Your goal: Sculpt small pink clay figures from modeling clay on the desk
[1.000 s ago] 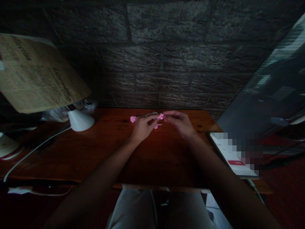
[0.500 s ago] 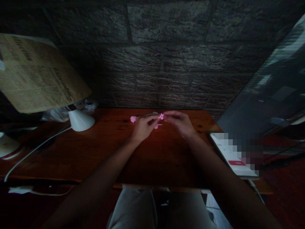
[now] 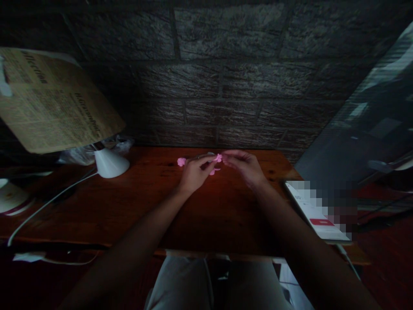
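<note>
A small pink piece [image 3: 219, 158], lumpy like modelling clay, is held up between my two hands over the far part of the wooden table. My left hand [image 3: 195, 172] pinches its left side between thumb and fingers. From the right, my right hand [image 3: 244, 165] reaches it with closed fingertips, thumb against forefinger. A round pink lump [image 3: 181, 162] lies just left of my left hand. Below the pinched piece, another pink bit [image 3: 213, 171] shows partly behind my left thumb. Something pale behind the left fingers is too hidden to name.
A white lamp [image 3: 111, 163] with a newsprint shade [image 3: 61, 103] stands at the left, its cord running forward. Beside it are a clear plastic bag [image 3: 77, 155] and a pale cup [image 3: 13, 198]. A tablet-like screen [image 3: 309, 211] lies at the right edge. A brick wall [image 3: 200, 82] rises behind.
The view has shifted very slightly. Both hands keep their places around the pink piece, with barely any finger movement.
</note>
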`<state>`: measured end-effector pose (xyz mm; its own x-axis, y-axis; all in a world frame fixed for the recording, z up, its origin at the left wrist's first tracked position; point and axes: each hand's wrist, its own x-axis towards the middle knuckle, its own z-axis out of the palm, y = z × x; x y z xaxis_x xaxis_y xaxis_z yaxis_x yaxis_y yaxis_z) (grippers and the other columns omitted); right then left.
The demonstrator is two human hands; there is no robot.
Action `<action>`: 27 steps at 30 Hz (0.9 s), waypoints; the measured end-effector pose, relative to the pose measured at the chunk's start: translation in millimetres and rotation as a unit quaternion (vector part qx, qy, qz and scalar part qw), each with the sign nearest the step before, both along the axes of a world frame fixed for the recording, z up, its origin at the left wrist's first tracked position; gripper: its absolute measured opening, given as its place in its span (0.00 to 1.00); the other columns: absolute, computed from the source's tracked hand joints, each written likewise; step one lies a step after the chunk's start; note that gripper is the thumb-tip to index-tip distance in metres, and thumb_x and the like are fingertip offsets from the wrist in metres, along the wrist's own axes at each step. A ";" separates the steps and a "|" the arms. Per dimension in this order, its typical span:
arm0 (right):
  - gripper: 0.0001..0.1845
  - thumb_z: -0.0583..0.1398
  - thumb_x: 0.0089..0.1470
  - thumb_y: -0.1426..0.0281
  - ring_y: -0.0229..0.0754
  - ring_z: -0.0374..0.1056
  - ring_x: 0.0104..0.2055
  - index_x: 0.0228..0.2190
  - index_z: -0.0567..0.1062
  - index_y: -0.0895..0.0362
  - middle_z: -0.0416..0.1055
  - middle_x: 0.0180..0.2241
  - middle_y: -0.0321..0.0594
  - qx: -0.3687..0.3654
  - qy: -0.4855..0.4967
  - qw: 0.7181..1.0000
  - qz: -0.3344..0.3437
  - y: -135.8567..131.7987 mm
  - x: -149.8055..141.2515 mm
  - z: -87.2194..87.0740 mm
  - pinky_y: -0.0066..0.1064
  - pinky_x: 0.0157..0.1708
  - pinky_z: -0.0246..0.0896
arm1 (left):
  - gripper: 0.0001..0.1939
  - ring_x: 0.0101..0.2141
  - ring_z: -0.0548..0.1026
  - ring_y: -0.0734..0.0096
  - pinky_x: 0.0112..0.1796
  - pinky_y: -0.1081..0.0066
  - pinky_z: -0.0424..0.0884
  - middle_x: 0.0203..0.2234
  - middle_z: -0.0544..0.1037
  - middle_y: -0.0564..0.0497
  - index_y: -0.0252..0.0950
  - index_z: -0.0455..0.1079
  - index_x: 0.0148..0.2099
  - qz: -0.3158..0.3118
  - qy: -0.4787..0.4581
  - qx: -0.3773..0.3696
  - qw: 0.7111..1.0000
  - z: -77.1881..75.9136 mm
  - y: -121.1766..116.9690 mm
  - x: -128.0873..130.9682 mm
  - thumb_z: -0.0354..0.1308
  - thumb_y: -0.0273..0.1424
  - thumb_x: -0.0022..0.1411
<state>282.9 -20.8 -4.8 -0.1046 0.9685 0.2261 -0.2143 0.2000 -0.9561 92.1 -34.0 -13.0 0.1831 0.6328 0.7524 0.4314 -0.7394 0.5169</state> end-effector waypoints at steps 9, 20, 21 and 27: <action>0.16 0.74 0.40 0.66 0.44 0.78 0.38 0.35 0.83 0.52 0.82 0.34 0.39 -0.020 -0.006 0.999 0.037 -3.7 -2.9 2.5 0.43 0.48 0.74 | 0.10 0.43 0.84 0.65 0.47 0.62 0.82 0.44 0.86 0.49 0.43 0.81 0.48 0.034 -0.016 0.003 0.999 0.4 -0.1 -2.2 0.62 0.29 0.67; 0.13 0.72 0.45 0.67 0.44 0.78 0.36 0.36 0.83 0.51 0.83 0.34 0.37 0.030 -0.042 0.998 0.045 -8.9 -7.1 5.6 0.42 0.45 0.75 | 0.10 0.43 0.84 0.65 0.47 0.62 0.82 0.44 0.86 0.49 0.43 0.81 0.47 0.032 -0.003 0.029 0.999 -0.3 1.5 -1.8 0.62 0.27 0.67; 0.12 0.71 0.46 0.68 0.43 0.78 0.37 0.36 0.83 0.51 0.83 0.34 0.37 0.036 -0.045 0.997 0.043 -8.4 -7.3 5.1 0.42 0.45 0.75 | 0.10 0.43 0.84 0.65 0.47 0.62 0.81 0.44 0.86 0.49 0.43 0.81 0.47 0.030 -0.003 0.027 0.999 -0.4 1.5 -1.8 0.62 0.28 0.67; 0.10 0.70 0.48 0.69 0.44 0.78 0.38 0.36 0.83 0.51 0.83 0.35 0.38 0.065 -0.062 0.996 0.027 -4.4 -6.9 1.7 0.41 0.45 0.75 | 0.10 0.44 0.84 0.65 0.48 0.62 0.81 0.44 0.86 0.49 0.43 0.82 0.47 0.026 -0.006 0.023 0.999 -0.2 1.5 -1.5 0.62 0.28 0.67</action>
<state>276.0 -25.3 -3.1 -0.1917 0.9238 0.3315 -0.1093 0.3156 -0.9426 90.6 -32.5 -13.2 0.1422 0.6062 0.7825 0.4638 -0.7391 0.4884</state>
